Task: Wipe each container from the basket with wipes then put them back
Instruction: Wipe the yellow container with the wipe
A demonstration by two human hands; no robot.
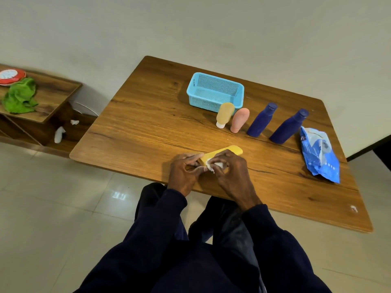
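A yellow tube (229,150) lies near the front edge of the wooden table (148,127). My left hand (183,170) grips its near end. My right hand (229,170) presses a white wipe (213,165) against the tube. The light blue basket (214,92) stands empty at the back. In front of it a tan tube (224,114), a pink tube (239,119) and two dark blue bottles (262,119) (288,126) stand upright in a row.
A blue wipes pack (319,154) lies at the table's right side. To the left is a low wooden shelf (53,96) with a green cloth (20,96) and a red round object (11,76). Crumpled white wipes (59,134) lie beneath it.
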